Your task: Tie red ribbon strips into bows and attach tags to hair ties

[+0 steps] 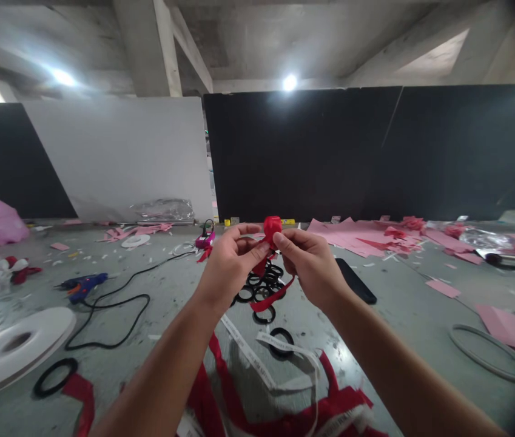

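Between both hands, held up over the table, is a red ribbon [272,225] bunched into a small rolled shape. My left hand [236,261] pinches it from the left with thumb and fingers. My right hand [309,261] pinches the same ribbon from the right, and a loose red tail hangs below. Beneath the hands lies a cluster of black rings [264,315], partly covered by the ribbon. Nearer to me, a white printed ribbon [252,358] crosses the table beside a heap of red ribbon strips [293,419].
A blue glue gun [85,287] with a black cord and a large white spool [34,340] are at left. A dark phone [355,281] lies right of my hand. Pink paper sheets [348,235] spread along the back. A grey hoop [489,355] rests at far right.
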A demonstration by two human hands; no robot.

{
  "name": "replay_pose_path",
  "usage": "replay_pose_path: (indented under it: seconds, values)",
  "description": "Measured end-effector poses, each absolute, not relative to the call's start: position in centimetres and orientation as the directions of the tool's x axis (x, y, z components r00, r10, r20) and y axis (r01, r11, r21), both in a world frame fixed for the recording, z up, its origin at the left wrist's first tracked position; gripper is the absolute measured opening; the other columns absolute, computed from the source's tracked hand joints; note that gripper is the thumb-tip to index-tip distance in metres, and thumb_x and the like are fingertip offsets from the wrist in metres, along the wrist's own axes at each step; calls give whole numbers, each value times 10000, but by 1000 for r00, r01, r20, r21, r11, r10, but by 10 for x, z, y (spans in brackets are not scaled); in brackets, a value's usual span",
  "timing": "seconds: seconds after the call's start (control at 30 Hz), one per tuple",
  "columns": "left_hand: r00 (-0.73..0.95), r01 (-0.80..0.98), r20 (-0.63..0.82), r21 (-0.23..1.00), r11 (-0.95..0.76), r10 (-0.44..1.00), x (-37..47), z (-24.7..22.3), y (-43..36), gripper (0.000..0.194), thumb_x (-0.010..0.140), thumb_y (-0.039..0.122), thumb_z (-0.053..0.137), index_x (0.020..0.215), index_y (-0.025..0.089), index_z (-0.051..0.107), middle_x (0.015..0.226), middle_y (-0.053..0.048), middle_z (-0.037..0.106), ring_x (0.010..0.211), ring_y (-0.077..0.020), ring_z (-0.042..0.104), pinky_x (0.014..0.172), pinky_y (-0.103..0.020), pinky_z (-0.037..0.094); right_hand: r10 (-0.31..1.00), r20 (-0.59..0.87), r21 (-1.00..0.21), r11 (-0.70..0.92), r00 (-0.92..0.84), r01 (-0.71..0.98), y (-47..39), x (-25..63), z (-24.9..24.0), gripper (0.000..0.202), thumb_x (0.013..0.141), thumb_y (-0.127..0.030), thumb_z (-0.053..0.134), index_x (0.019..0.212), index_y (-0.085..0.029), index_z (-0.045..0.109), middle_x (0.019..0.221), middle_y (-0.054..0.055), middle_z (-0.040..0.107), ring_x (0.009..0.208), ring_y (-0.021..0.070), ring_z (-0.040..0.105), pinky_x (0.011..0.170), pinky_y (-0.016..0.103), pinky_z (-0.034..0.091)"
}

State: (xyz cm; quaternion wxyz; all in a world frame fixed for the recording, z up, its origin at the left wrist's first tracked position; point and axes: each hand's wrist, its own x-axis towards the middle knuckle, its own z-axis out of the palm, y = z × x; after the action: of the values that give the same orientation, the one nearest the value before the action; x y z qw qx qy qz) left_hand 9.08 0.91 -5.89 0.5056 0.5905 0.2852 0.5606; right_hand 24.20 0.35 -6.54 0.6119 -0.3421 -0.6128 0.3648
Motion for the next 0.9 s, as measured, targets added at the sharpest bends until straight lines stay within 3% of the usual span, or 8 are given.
replay_pose_path:
  seconds: [0.1, 0.27, 0.4, 0.6, 0.73, 0.9]
  values:
    - [343, -311, 326, 924, -221, 881, 92, -65, 14, 405, 746, 249, 773, 1118, 146, 651, 822, -23, 663, 792, -114, 614, 759, -229, 470, 869, 495, -867, 492, -26, -83, 4, 241, -67, 270, 825, -439, 667, 830, -171, 701, 569, -42, 458, 484, 78, 318, 448, 248, 225]
    - [388, -285, 370, 919, -272, 844, 92, -65, 11, 354, 788, 304, 736, 1120, 186, 703, 885, -43, 694, 806, -124, 608, 763, -247, 466, 898, 439, -891, 431, -28, -146, 4, 240, -68, 289, 804, -454, 686, 845, -168, 698, 564, -50, 427, 469, 68, 285, 433, 241, 180]
    - [281, -231, 372, 921, -314, 885, 96, -66, 10, 312, 806, 409, 702, 1025, 192, 754, 819, -36, 697, 709, -111, 581, 686, -247, 461, 903, 429, -897, 422, -29, -130, 3, 240, -68, 320, 782, -478, 699, 829, -162, 711, 553, -49, 421, 472, 71, 291, 431, 244, 183]
    - [75, -326, 353, 893, -311, 933, 105, -74, 14, 255, 719, 346, 784, 921, 192, 773, 823, -44, 734, 735, -130, 623, 683, -243, 483, 919, 384, -922, 377, -87, -87, 1, 240, -66, 305, 805, -457, 677, 866, -161, 722, 533, -57, 394, 474, 72, 306, 433, 235, 208]
    - [-21, -118, 443, 889, -442, 896, 100, -69, 13, 241, 765, 379, 728, 883, 172, 765, 771, -44, 728, 678, -144, 617, 620, -243, 470, 917, 368, -929, 370, -155, -12, 1, 244, -62, 283, 783, -448, 703, 817, -167, 693, 579, -42, 485, 460, 64, 370, 415, 218, 261]
    - [-171, 176, 521, 851, -495, 836, 82, -65, 22, 258, 778, 398, 681, 844, 160, 752, 760, -48, 729, 666, -172, 616, 612, -252, 447, 928, 269, -910, 333, -259, 247, -5, 257, -50, 344, 821, -461, 660, 642, -170, 620, 482, -43, 497, 393, 61, 397, 369, 204, 290]
